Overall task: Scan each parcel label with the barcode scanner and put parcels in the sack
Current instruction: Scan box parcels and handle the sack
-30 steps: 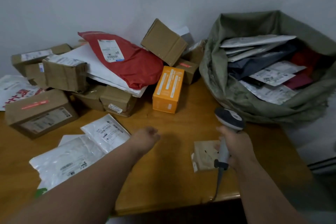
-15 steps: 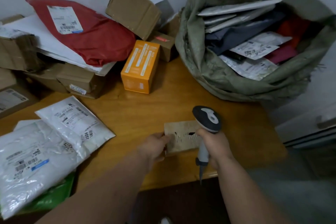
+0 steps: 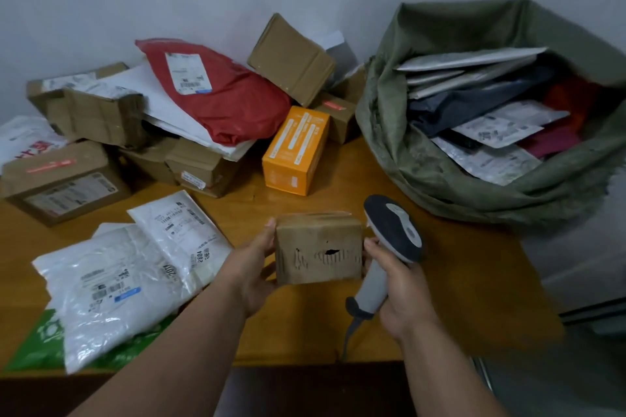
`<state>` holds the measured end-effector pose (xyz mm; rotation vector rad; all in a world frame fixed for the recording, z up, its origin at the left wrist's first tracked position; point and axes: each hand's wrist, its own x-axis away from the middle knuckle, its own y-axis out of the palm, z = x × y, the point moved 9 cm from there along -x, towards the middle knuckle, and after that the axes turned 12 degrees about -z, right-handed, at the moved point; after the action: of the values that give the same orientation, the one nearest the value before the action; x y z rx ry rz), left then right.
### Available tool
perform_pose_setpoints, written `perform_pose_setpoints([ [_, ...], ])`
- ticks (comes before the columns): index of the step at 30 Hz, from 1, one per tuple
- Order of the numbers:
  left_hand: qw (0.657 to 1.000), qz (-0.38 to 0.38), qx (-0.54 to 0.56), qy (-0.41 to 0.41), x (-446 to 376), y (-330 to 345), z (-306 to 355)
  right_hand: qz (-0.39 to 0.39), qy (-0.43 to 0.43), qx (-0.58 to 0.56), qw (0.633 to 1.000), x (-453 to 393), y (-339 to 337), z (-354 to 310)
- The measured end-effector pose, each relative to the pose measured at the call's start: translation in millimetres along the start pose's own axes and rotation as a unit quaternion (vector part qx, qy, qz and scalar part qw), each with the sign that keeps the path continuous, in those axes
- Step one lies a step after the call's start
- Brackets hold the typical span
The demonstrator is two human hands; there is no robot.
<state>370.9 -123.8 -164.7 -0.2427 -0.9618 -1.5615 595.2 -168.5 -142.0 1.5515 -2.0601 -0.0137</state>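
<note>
Turning the small cardboard box [image 3: 318, 247] to find its label looks like the step in hand: only a torn, label-free face shows as it is held above the bench [image 3: 440, 281] near edge. The left hand [image 3: 252, 267] grips its left side, while the right hand [image 3: 401, 291] wraps its fingers round the barcode scanner [image 3: 389, 247], fingertips touching the box. Rotate slowly, keeping the scanner head aimed squarely, then drop it into the sack [image 3: 423, 173] nearby on the right.

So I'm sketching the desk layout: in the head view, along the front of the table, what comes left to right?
Clear plastic mailer bags → left hand → small torn cardboard box → grey handheld barcode scanner → right hand.
</note>
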Motion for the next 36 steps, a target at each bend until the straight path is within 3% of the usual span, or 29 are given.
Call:
perform_pose_setpoints([
  [6,0.989,-0.137,-0.035,0.038,46,1,38,-0.054,-0.022,0.003,0.998,11,55,-17],
  [10,0.976,-0.104,-0.120,0.149,70,-11,75,-0.075,-0.013,-0.008,0.997,16,90,-27],
  [12,0.950,-0.053,-0.203,0.230,86,-13,96,-0.097,-0.008,-0.018,0.995,15,110,-29],
  [15,0.891,-0.041,-0.286,0.351,111,0,119,-0.133,-0.003,-0.047,0.990,23,146,-30],
  [17,0.853,-0.021,-0.346,0.390,123,0,127,-0.146,-0.014,-0.060,0.987,29,163,-32],
  [19,0.856,0.002,-0.360,0.371,133,-7,128,-0.136,-0.032,-0.053,0.989,33,171,-36],
  [21,0.884,-0.004,-0.318,0.344,141,-11,125,-0.137,-0.055,-0.049,0.988,35,179,-42],
  [25,0.944,-0.024,-0.115,0.307,146,-16,131,-0.127,-0.092,-0.043,0.987,38,184,-49],
  [27,0.957,-0.018,-0.040,0.287,143,-23,136,-0.138,-0.103,-0.046,0.984,40,186,-50],
  [31,0.967,-0.069,-0.004,0.243,131,-28,133,-0.163,-0.120,-0.049,0.978,48,188,-55],
  [36,0.983,-0.167,-0.009,0.079,116,-23,103,-0.159,-0.110,-0.028,0.981,52,181,-56],
])
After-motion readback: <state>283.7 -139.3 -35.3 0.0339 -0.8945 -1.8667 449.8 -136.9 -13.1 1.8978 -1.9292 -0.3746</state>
